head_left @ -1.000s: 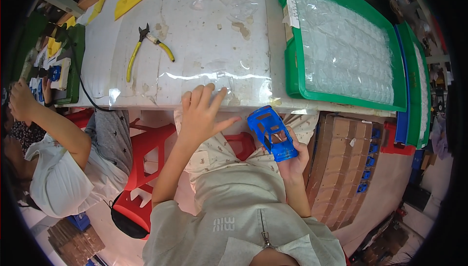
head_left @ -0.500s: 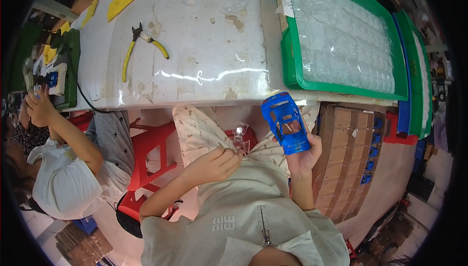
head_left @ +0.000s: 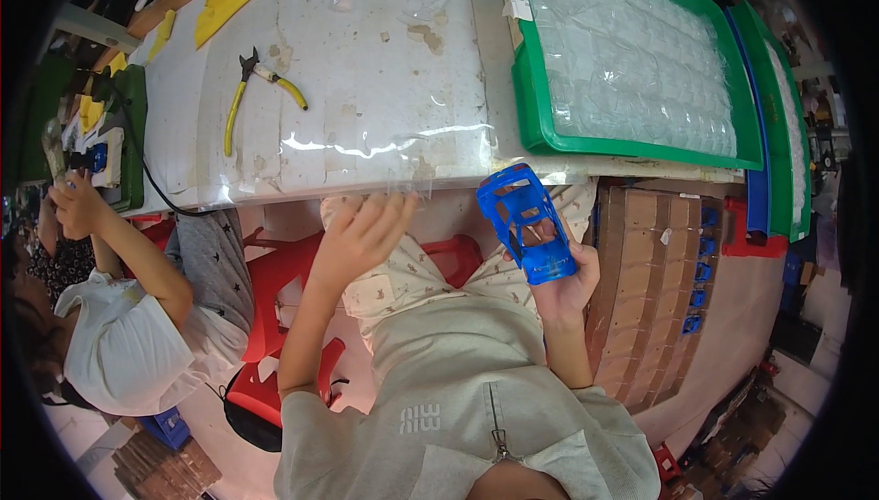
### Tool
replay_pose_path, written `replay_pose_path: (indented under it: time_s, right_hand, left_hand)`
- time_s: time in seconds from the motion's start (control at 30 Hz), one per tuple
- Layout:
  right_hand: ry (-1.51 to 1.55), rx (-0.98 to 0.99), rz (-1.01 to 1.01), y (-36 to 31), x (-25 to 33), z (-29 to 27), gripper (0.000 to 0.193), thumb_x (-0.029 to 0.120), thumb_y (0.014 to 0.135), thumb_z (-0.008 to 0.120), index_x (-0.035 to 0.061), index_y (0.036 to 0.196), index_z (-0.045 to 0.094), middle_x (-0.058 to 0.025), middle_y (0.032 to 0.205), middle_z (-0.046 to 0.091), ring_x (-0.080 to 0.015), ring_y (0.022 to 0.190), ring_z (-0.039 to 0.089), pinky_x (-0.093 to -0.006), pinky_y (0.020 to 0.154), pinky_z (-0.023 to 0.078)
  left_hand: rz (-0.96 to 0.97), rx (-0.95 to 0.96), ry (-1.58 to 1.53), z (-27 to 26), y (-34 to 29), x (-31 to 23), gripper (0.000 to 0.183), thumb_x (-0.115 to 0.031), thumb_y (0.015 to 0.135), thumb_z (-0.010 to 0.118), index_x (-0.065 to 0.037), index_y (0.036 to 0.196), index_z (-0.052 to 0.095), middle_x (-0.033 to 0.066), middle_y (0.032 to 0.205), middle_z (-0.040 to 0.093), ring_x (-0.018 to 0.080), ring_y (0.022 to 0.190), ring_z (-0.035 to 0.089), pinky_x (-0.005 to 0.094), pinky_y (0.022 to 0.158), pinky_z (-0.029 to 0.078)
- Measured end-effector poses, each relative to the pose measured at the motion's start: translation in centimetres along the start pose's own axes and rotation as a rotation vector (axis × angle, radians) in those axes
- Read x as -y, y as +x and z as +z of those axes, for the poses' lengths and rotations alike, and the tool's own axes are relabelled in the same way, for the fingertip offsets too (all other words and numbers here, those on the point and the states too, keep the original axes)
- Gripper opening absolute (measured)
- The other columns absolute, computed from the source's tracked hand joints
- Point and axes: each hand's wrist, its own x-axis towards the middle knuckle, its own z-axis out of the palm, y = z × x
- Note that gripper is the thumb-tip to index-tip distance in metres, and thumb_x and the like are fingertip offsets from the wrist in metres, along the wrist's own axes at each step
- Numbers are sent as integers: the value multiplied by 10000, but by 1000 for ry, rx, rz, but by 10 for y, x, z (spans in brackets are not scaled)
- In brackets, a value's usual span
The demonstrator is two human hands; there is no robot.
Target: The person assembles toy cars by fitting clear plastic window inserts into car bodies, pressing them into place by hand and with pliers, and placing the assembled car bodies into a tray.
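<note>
My right hand is closed around a blue toy car body shell, a hollow frame with open window gaps, held tilted just off the table's front edge. My left hand is raised near the same edge, its fingers pinched on a small clear plastic piece. This piece is see-through, so its exact outline is hard to make out. Beyond the left hand, cutting pliers with yellow handles lie spread on the white table.
A green tray of clear plastic parts stands at the right of the table. Yellow cloths lie at the far left. Below the tray is a brown partitioned box with blue parts along its side. A person works at my left.
My left hand has moved away from my lap, up and leftward to the table edge, carrying the clear piece. The car shell has shifted slightly left with my right hand.
</note>
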Motion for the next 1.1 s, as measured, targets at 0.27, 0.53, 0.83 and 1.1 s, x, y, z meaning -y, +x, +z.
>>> replay_pose_path:
  time_s: [0.27, 0.53, 0.83, 1.1]
  right_hand:
    - [31, 82, 71, 4, -3, 3, 539, 358, 789, 442, -6, 1185, 410, -187, 1241, 459, -329, 1103, 496, -461, 894, 432]
    - [227, 215, 209, 28, -19, 22, 611, 281, 790, 449, 9, 1314, 296, -196, 1312, 402, -331, 1195, 433, -451, 990, 362]
    - [203, 367, 156, 33, -24, 31, 677, 198, 700, 559, 64, 1302, 281, -207, 1250, 425, -368, 1136, 464, -475, 963, 384]
    - [278, 468, 210, 33, -23, 24, 710, 214, 704, 537, 71, 1337, 248, -236, 1312, 363, -436, 1144, 443, -545, 941, 383]
  left_hand:
    - [-187, -141, -169, 14, 6, -3, 310, -96, 691, 611, -79, 1001, 616, 1, 910, 569, 150, 828, 527, 297, 738, 396]
    - [-411, -460, -204, -14, 22, -32, 266, -79, 643, 650, -140, 902, 655, -37, 850, 606, 142, 749, 516, 288, 675, 362]
    - [-507, -559, -282, -38, 22, -46, 295, -52, 608, 639, -151, 885, 654, -36, 830, 602, 143, 729, 505, 288, 633, 343]
    - [-714, -271, -310, 12, 27, 10, 226, -22, 669, 659, -102, 880, 644, 17, 839, 597, 205, 825, 517, 316, 755, 366]
